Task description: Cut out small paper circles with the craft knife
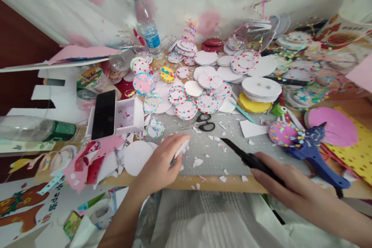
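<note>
Knife in my right hand, a small white piece pinched in my left, both low on the grey mat.

My right hand [279, 180] is closed round the handle of a black craft knife [247, 155], whose long axis runs up and to the left, tip aimed across the cutting mat [209, 143] toward my left hand [162, 164]. That hand is clamped on a small white piece [182, 148] with a bit of blue under the fingers, and it lies to the left of the blade tip, near but apart. My hands are apart, with the left one nearer the piece (it already has it). Scissors [203, 123] lie just beyond, and a phone [104, 114] sits on a white box [129, 118] at the left of the worktop. The blue label on the water bottle [147, 23] is too blurred to read.
</note>
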Available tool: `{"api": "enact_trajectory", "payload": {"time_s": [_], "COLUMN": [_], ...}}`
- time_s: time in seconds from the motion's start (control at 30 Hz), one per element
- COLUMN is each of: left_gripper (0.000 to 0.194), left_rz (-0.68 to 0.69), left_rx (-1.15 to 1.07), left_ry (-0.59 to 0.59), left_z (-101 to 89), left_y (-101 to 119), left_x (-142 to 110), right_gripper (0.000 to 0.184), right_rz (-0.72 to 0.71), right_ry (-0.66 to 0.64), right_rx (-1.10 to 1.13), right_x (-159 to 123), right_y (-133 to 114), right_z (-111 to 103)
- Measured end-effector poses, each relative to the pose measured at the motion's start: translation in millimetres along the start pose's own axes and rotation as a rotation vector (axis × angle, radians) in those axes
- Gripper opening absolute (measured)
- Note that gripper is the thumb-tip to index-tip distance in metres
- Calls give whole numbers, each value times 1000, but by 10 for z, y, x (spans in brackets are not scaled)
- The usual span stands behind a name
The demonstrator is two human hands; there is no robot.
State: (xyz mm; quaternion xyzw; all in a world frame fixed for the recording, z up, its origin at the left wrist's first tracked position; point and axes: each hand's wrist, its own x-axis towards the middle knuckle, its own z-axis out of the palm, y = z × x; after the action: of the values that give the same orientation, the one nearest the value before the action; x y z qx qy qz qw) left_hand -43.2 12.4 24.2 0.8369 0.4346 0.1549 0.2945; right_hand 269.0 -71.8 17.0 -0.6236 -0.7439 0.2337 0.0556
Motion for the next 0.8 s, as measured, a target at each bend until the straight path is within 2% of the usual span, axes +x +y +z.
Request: {"api": "enact_trajectory", "payload": {"time_s": [0.1,0.17,0.3,0.43,0.5,0.6,0.7,0.8], "left_gripper": [63,63,49,47,46,40,36,33], "left_rz": [27,42,126,102,125,169,77,-45], "left_rx": [60,121,307,394,321,39,-270,-388], "left_ry": [-144,-166,-52,84,94,110,125,101], "left_z": [20,26,-1,27,44,16,-49,-26], "left_y": [-5,-19,-47,-68,-62,-21,21,-4], "left_x": [167,254,315,232,162,64,17,41], "right_gripper": [24,20,17,19,19,20,20,21], "right_rz": [26,47,48,62,73,71,82,102], "right_ry": [-97,-134,-109,-102,-90,-56,-15,1], "right_rx": [281,349,412,443,456,489,510,520], "right_x": [154,191,177,184,197,206,210,216], "right_y": [-117,-170,-175,-153,-158,-169,-177,-192], "right_z": [64,102,188,235,231,211,205,218]}}
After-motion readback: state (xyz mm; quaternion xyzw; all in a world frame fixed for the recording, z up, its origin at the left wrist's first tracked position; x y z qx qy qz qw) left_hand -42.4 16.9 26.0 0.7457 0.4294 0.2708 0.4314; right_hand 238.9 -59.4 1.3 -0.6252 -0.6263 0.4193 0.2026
